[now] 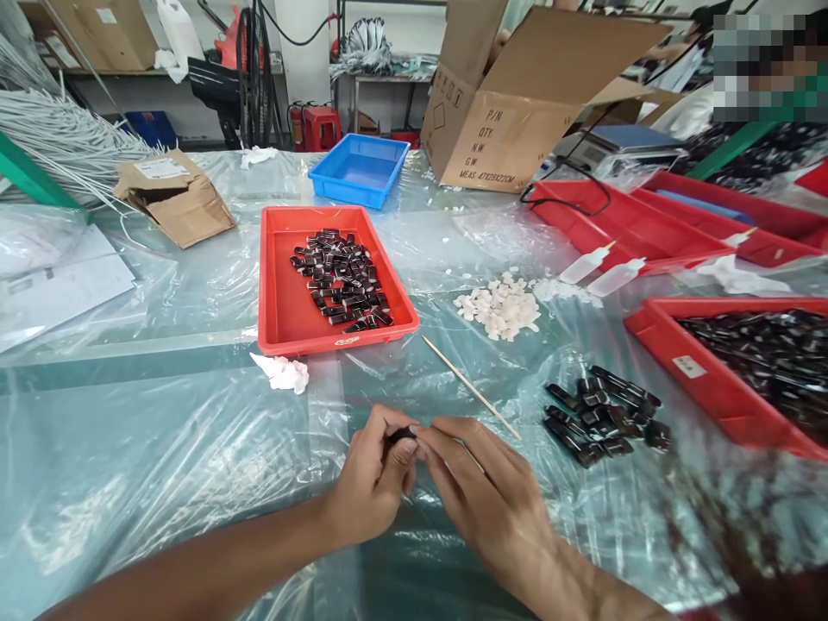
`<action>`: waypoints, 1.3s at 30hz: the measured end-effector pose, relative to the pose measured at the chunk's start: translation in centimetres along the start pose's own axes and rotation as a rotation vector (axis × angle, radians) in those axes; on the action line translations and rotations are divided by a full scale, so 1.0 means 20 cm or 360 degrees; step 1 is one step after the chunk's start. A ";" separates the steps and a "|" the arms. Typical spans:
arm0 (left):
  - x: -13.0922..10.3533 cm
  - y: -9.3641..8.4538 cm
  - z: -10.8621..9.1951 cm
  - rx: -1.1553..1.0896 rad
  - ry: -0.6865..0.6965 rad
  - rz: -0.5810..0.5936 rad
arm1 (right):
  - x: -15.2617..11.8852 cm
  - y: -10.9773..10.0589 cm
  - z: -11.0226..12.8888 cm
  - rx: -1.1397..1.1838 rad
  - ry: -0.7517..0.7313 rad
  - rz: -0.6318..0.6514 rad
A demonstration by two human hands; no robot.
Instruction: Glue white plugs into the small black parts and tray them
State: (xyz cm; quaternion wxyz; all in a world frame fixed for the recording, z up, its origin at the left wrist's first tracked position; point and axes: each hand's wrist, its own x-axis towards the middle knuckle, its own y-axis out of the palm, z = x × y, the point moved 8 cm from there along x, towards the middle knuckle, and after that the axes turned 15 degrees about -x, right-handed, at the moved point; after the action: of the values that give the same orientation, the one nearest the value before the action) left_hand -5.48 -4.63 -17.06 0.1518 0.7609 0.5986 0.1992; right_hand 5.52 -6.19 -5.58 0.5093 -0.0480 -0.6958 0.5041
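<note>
Small black piece pinched between our left hand and right hand fingertips, both closed narrow on it. We judge it light, rigid, glossy, likely slippery; grip its ends.

- Counter: carries all items below.
- Left hand & right hand: near edge, centre, touching; small part btwn fingers of both.
- Tray w/ parts: behind hands, slightly left.
- Wad: just in front of tray's near-left corner.
- Stick: btwn tray and loose parts pile, which lies right of hands.
- Pellet heap: right of tray, behind stick.
- Two squeeze bottles: right of heap.
- Empty bin: behind tray.
- Large carton: right of bin.
- Small carton: far left.
- Full tray: far right.
</note>
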 end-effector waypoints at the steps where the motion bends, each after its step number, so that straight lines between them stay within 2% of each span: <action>1: 0.00 -0.01 0.00 0.0029 0.0015 0.0000 | 0.00 0.00 0.01 0.0000 -0.0010 -0.0023; 5: 0.02 -0.05 -0.05 0.0196 0.0100 0.0004 | 0.00 0.02 0.00 0.0136 -0.0018 -0.0021; 7: 0.04 -0.08 -0.09 0.0287 0.0149 -0.0024 | 0.02 0.01 -0.06 0.0293 0.0054 -0.0015; 9: 0.07 -0.13 -0.13 0.0358 0.0214 -0.0088 | 0.03 -0.04 -0.18 0.0385 0.0206 -0.0090; 13: 0.11 -0.18 -0.15 0.0482 0.0217 -0.0127 | 0.00 -0.15 -0.51 0.0339 0.0596 -0.0312; 16: 0.14 -0.20 -0.18 0.0631 0.0234 -0.0134 | -0.04 -0.13 -0.71 0.0355 0.0763 -0.0384; 18: 0.15 -0.22 -0.24 0.0760 0.0315 -0.0169 | -0.05 -0.10 -0.78 0.0365 0.0779 -0.0397; 21: 0.20 -0.30 -0.41 0.0989 0.0510 -0.0247 | -0.05 -0.07 -0.79 0.0378 0.0746 -0.0415; 25: 0.29 -0.45 -0.64 0.1367 0.0731 -0.0444 | -0.02 -0.09 -0.73 0.0372 0.0680 -0.0455; 28: 0.36 -0.53 -0.75 0.1684 0.0803 -0.0614 | -0.01 -0.09 -0.70 0.0388 0.0631 -0.0462; 31: 0.42 -0.53 -0.76 0.2025 0.0790 -0.0577 | -0.01 -0.07 -0.71 0.0394 0.0610 -0.0438; 35: 0.44 -0.45 -0.69 0.2493 0.0887 -0.0341 | -0.01 -0.04 -0.75 0.0367 0.0638 -0.0404; 39: 0.38 -0.37 -0.68 0.2514 0.1161 -0.0141 | -0.03 -0.02 -0.78 0.0354 0.0673 -0.0393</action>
State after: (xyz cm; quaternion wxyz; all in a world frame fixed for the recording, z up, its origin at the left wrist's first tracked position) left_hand -16.87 4.51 -7.64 -0.6141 0.5081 0.6019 -0.0492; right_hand 17.85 3.54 -6.09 0.7031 -0.0108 -0.5149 0.4904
